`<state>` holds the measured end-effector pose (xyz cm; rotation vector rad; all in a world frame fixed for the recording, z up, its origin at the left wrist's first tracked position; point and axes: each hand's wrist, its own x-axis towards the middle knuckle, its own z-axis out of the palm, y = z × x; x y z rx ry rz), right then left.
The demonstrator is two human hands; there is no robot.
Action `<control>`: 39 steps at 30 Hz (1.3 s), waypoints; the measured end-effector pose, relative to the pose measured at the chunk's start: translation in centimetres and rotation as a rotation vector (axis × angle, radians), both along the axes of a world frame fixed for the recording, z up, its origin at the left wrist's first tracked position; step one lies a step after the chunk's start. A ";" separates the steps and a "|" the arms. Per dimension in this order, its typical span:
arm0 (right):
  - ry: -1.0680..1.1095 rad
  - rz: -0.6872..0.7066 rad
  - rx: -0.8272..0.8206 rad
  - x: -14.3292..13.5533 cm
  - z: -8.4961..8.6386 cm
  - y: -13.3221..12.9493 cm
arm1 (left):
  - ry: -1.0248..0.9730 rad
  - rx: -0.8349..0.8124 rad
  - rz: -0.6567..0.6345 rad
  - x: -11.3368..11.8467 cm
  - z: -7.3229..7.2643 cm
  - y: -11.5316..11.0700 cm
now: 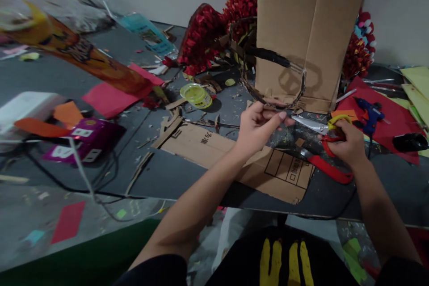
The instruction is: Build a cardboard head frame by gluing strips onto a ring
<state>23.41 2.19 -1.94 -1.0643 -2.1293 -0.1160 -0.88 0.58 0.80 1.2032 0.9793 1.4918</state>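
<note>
My left hand point(256, 127) pinches the lower rim of a rough hoop of torn cardboard point(273, 56), which has a dark strip across its upper part. The hoop stands up in front of a tall cardboard panel point(295, 13). In my right hand point(350, 140) are scissors point(311, 124) with yellow and red handles, their blades pointing left toward the fingers of my left hand. The blades look closed together. Below them, a red-handled tool point(330, 169) lies partly over a flat printed cardboard piece point(214, 147).
Behind the hoop are red paper flowers point(204, 31). A yellow-green tub point(197, 96), blue bottle point(147, 31) and tall orange container point(90, 56) stand leftward, near a purple box point(87, 138) and cables. Rightward, a blue glue gun point(370, 114) rests on red paper point(400, 120).
</note>
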 end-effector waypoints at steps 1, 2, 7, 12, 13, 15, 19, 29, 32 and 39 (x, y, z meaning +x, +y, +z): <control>-0.029 -0.007 0.055 0.2 0.0 0.1 | -0.038 -0.008 -0.029 0.0 -0.1 0.2; -0.056 -0.011 0.108 0.4 0.0 0.2 | -0.075 -0.018 -0.062 -0.1 -0.1 0.3; -0.175 -0.044 0.237 1.4 0.3 0.5 | -0.155 -0.138 -0.152 -0.2 0.1 0.4; -0.245 -0.094 0.257 1.8 0.5 0.6 | -0.117 -0.182 -0.134 0.0 0.3 0.4; -0.253 -0.099 0.260 1.8 0.6 0.6 | -0.110 -0.177 -0.127 0.0 0.2 0.4; -0.270 -0.108 0.260 1.9 0.6 0.6 | -0.105 -0.168 -0.114 0.0 0.0 0.6; -0.314 -0.132 0.229 1.9 0.6 0.6 | -0.115 -0.187 -0.099 0.0 -0.1 0.7; -0.349 -0.162 0.231 1.9 0.7 0.6 | -0.065 -0.151 -0.023 -0.1 -0.4 0.8; -0.279 -0.169 0.156 2.3 0.5 0.9 | -0.036 -0.116 0.029 -0.2 -0.6 0.9; -0.107 -0.225 0.163 2.9 0.1 1.3 | -0.078 -0.119 -0.067 -0.2 -0.6 0.8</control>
